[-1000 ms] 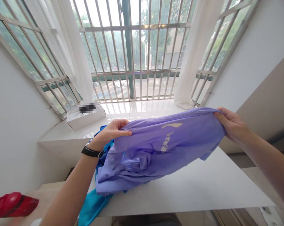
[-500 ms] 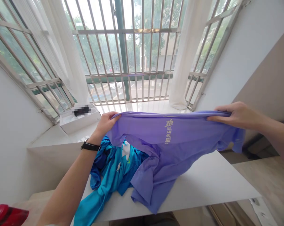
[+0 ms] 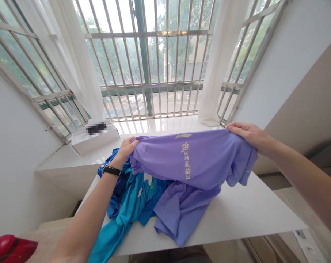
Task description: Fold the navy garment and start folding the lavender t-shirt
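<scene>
A purple T-shirt (image 3: 204, 160) with pale lettering is stretched between both my hands above a white table (image 3: 250, 215). My left hand (image 3: 126, 147), with a black watch on its wrist, pinches the shirt's left shoulder. My right hand (image 3: 247, 134) grips the right shoulder. The lower part of the shirt sags and rests crumpled on the table. A blue and teal garment (image 3: 127, 201) lies bunched under my left arm, partly hanging over the table's near edge.
A white box (image 3: 95, 137) sits on the glossy window sill (image 3: 160, 126) behind the table. Barred windows and white curtains (image 3: 217, 62) fill the back. A red object (image 3: 9, 248) shows at the bottom left corner. A beige wall panel stands on the right.
Both hands have pulled the purple shirt's top edge taut and turned it, so the lettering now faces me upright. More of the teal garment lies uncovered.
</scene>
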### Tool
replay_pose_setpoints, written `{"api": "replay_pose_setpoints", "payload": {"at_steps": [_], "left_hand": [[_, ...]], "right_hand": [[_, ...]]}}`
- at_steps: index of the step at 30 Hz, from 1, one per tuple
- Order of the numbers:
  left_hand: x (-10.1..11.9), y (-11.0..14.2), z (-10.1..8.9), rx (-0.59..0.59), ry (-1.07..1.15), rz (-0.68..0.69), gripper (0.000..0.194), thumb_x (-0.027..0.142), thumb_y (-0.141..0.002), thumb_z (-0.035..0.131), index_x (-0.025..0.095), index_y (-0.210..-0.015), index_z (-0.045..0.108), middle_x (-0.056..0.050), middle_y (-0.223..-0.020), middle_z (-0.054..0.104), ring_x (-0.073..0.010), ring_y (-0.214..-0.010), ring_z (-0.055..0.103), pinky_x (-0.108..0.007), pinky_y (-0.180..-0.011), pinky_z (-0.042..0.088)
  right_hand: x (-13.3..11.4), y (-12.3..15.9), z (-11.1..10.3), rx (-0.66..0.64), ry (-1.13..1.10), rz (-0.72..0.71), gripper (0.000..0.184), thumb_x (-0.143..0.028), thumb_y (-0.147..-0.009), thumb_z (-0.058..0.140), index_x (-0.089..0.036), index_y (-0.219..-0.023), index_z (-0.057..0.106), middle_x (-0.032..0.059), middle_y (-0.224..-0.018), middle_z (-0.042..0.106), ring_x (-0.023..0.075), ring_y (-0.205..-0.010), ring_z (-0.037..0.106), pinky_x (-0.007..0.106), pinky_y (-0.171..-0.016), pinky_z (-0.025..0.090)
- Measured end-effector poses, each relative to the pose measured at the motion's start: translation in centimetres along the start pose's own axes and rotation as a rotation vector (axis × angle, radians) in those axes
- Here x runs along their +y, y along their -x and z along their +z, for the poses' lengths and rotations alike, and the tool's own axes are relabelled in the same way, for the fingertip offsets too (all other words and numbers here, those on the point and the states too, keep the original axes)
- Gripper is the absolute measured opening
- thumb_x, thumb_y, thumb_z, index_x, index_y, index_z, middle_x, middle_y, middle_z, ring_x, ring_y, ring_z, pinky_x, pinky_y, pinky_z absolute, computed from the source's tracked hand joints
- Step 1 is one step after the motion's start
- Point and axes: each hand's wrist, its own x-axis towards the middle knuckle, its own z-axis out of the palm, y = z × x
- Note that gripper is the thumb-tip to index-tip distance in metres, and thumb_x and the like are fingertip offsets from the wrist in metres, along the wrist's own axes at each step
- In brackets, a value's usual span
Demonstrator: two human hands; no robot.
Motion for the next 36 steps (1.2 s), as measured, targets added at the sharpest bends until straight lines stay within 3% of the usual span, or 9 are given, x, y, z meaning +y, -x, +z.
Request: {"api": "replay_pose_setpoints", "payload": {"at_steps": [9, 14, 16, 20, 24, 31, 36], "left_hand": [[-2.6, 0.6, -0.9, -0.077, 0.062, -0.077, 0.041, 0.042, -0.066, 0.072, 0.013, -0.095, 0.073, -0.003, -0.079, 0.071, -0.0160, -0.069, 0.060, -0.024, -0.064, 0.043], [-3.6, 0.5, -0.9, -0.119, 0.081, -0.098, 0.043, 0.046, -0.067, 0.073, 0.014, -0.095, 0.072, -0.004, -0.081, 0.070, -0.0159, -0.068, 0.059, -0.024, -0.062, 0.043], [-3.8, 0.4, -0.7, -0.121, 0.097, -0.101, 0.044, 0.047, -0.066, 0.073, 0.014, -0.096, 0.071, -0.004, -0.083, 0.070, -0.0160, -0.069, 0.059, -0.024, -0.063, 0.043], [-3.8, -0.1, 0.0, -0.102, 0.102, -0.080, 0.044, 0.046, -0.065, 0.073, 0.016, -0.097, 0.069, -0.004, -0.084, 0.070, -0.0178, -0.073, 0.061, -0.026, -0.065, 0.045], [-3.6, -1.0, 0.9, -0.080, 0.106, -0.060, 0.041, 0.044, -0.066, 0.072, 0.018, -0.097, 0.067, -0.001, -0.078, 0.068, -0.0170, -0.071, 0.061, -0.026, -0.064, 0.045], [-3.6, -1.7, 1.5, -0.100, 0.102, -0.059, 0.044, 0.042, -0.068, 0.071, 0.018, -0.104, 0.065, -0.001, -0.078, 0.066, -0.0131, -0.063, 0.057, -0.023, -0.057, 0.043], [-2.4, -1.5, 1.6, -0.101, 0.127, -0.035, 0.043, 0.041, -0.071, 0.068, 0.020, -0.108, 0.061, 0.001, -0.072, 0.063, -0.0137, -0.059, 0.056, -0.023, -0.052, 0.041]], "right_hand": [[3.5, -2.2, 2.8, 0.014, -0.014, 0.074, 0.026, -0.048, -0.077, 0.068, -0.022, -0.079, 0.066, -0.0027, -0.072, 0.062, 0.0142, -0.068, 0.052, 0.026, -0.062, 0.040], [3.9, -2.0, 3.8, -0.169, -0.231, 0.239, 0.035, -0.048, -0.068, 0.080, -0.024, -0.089, 0.064, -0.0013, -0.073, 0.067, 0.0162, -0.063, 0.057, 0.028, -0.058, 0.044], [4.4, -2.1, 4.4, -0.203, -0.262, 0.230, 0.036, -0.043, -0.065, 0.083, -0.025, -0.090, 0.064, -0.0008, -0.079, 0.069, 0.0156, -0.064, 0.058, 0.028, -0.059, 0.045], [5.8, -3.1, 5.4, -0.024, -0.114, 0.027, 0.034, -0.044, -0.062, 0.084, -0.023, -0.081, 0.065, -0.0019, -0.079, 0.066, 0.0153, -0.071, 0.058, 0.027, -0.065, 0.046], [6.7, -4.2, 6.0, 0.140, -0.040, -0.145, 0.036, -0.051, -0.063, 0.081, -0.023, -0.078, 0.064, -0.0005, -0.083, 0.067, 0.0187, -0.084, 0.061, 0.032, -0.080, 0.048], [7.2, -4.5, 5.7, 0.218, -0.031, -0.172, 0.032, -0.049, -0.068, 0.077, -0.024, -0.081, 0.064, 0.0009, -0.088, 0.069, 0.0201, -0.088, 0.064, 0.034, -0.085, 0.050], [7.3, -4.4, 5.3, 0.278, -0.065, -0.197, 0.029, -0.046, -0.068, 0.077, -0.025, -0.080, 0.063, -0.0001, -0.087, 0.069, 0.0195, -0.088, 0.065, 0.033, -0.084, 0.051]]}}
